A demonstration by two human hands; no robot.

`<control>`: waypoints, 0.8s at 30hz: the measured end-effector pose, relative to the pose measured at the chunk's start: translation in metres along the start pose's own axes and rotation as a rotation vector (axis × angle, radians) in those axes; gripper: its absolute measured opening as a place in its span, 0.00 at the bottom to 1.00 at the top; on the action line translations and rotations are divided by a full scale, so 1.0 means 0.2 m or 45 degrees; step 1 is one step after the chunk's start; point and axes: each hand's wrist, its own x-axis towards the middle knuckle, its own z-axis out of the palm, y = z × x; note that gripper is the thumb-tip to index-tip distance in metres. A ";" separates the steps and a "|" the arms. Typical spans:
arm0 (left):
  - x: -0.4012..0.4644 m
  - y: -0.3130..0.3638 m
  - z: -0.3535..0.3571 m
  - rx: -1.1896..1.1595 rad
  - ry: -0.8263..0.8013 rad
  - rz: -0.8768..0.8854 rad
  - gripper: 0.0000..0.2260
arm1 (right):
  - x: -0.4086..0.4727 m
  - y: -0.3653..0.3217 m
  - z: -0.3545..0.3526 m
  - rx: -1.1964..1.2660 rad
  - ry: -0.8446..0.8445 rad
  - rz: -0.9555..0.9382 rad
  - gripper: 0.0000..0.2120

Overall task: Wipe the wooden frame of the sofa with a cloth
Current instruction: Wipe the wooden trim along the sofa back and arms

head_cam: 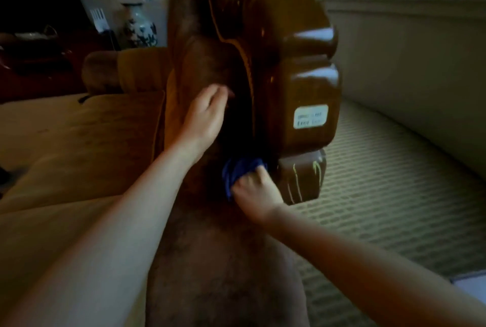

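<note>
1. Right hand (253,190): fingers curled around the blue cloth (238,171), pressing it against the base of the wooden frame (286,64).
2. Left hand (203,116): fingers relaxed, resting flat on the brown sofa padding (202,61) beside the frame.

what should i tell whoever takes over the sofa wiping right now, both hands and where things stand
Right hand: grips the bunched blue cloth, pressed low against the wooden frame, just left of its lower carved block.
Left hand: fingers relaxed, resting on the brown upholstered arm beside the frame's edge.
A white sticker sits on the frame's end face.
Done: cannot tell which parts are already wiped; the picture is blurred.
Left: presumably work the cloth over the glossy end face, the curved top and the lower block.
</note>
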 end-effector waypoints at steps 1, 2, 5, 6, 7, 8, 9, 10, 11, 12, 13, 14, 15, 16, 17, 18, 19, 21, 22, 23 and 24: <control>-0.01 0.00 0.02 0.000 0.025 0.054 0.11 | 0.01 -0.01 -0.01 0.030 0.085 0.034 0.06; -0.01 0.00 0.04 -0.017 0.068 0.098 0.10 | 0.00 0.01 -0.04 0.060 0.182 0.091 0.06; -0.02 -0.01 0.05 -0.123 0.086 0.128 0.11 | -0.02 0.14 -0.18 0.219 0.720 0.208 0.11; -0.02 -0.02 0.04 -0.164 0.043 0.107 0.12 | -0.03 0.21 -0.27 0.169 0.862 0.304 0.10; -0.02 -0.02 0.03 -0.194 0.002 0.069 0.13 | -0.02 0.28 -0.33 0.102 0.929 0.396 0.08; -0.03 -0.02 0.03 -0.206 -0.014 0.033 0.14 | 0.00 0.36 -0.37 0.081 0.943 0.468 0.05; -0.03 -0.01 0.03 -0.213 -0.006 0.023 0.14 | 0.02 0.41 -0.40 0.119 0.950 0.526 0.08; -0.03 0.00 0.04 -0.232 0.012 0.031 0.13 | 0.03 0.43 -0.38 0.147 0.928 0.539 0.12; -0.04 0.01 0.05 -0.233 0.038 0.053 0.12 | 0.03 0.39 -0.34 0.204 0.958 0.505 0.13; -0.04 0.01 0.06 -0.202 0.069 0.083 0.10 | 0.01 0.33 -0.26 0.270 0.934 0.412 0.11; -0.04 0.00 0.07 -0.146 0.096 0.106 0.10 | -0.03 0.24 -0.16 0.261 0.888 0.291 0.08; -0.04 -0.01 0.08 -0.086 0.116 0.119 0.10 | -0.08 0.16 -0.04 0.224 0.818 0.216 0.07; -0.04 -0.03 0.08 -0.046 0.130 0.130 0.10 | -0.12 0.07 0.07 0.279 0.717 0.228 0.08; -0.03 -0.04 0.09 -0.024 0.133 0.136 0.10 | -0.16 0.02 0.14 0.358 0.599 0.265 0.09; -0.03 -0.05 0.09 -0.024 0.128 0.136 0.09 | -0.18 0.00 0.15 0.473 0.624 0.313 0.09; -0.03 -0.04 0.10 -0.029 0.124 0.124 0.09 | -0.17 0.01 0.17 0.374 0.664 0.336 0.09; -0.03 -0.04 0.10 -0.026 0.126 0.113 0.09 | -0.15 0.04 0.14 0.373 0.667 0.338 0.09; -0.03 -0.02 0.08 -0.039 0.126 0.082 0.10 | -0.07 0.17 -0.02 0.387 0.763 0.357 0.13; -0.04 -0.01 0.06 -0.092 0.104 0.059 0.10 | -0.03 0.24 -0.12 0.392 0.850 0.335 0.15; -0.05 -0.01 0.05 -0.176 0.070 0.044 0.11 | 0.01 0.29 -0.20 0.339 0.925 0.327 0.16; -0.06 0.00 0.04 -0.257 0.036 0.042 0.11 | 0.05 0.34 -0.26 0.296 0.940 0.366 0.16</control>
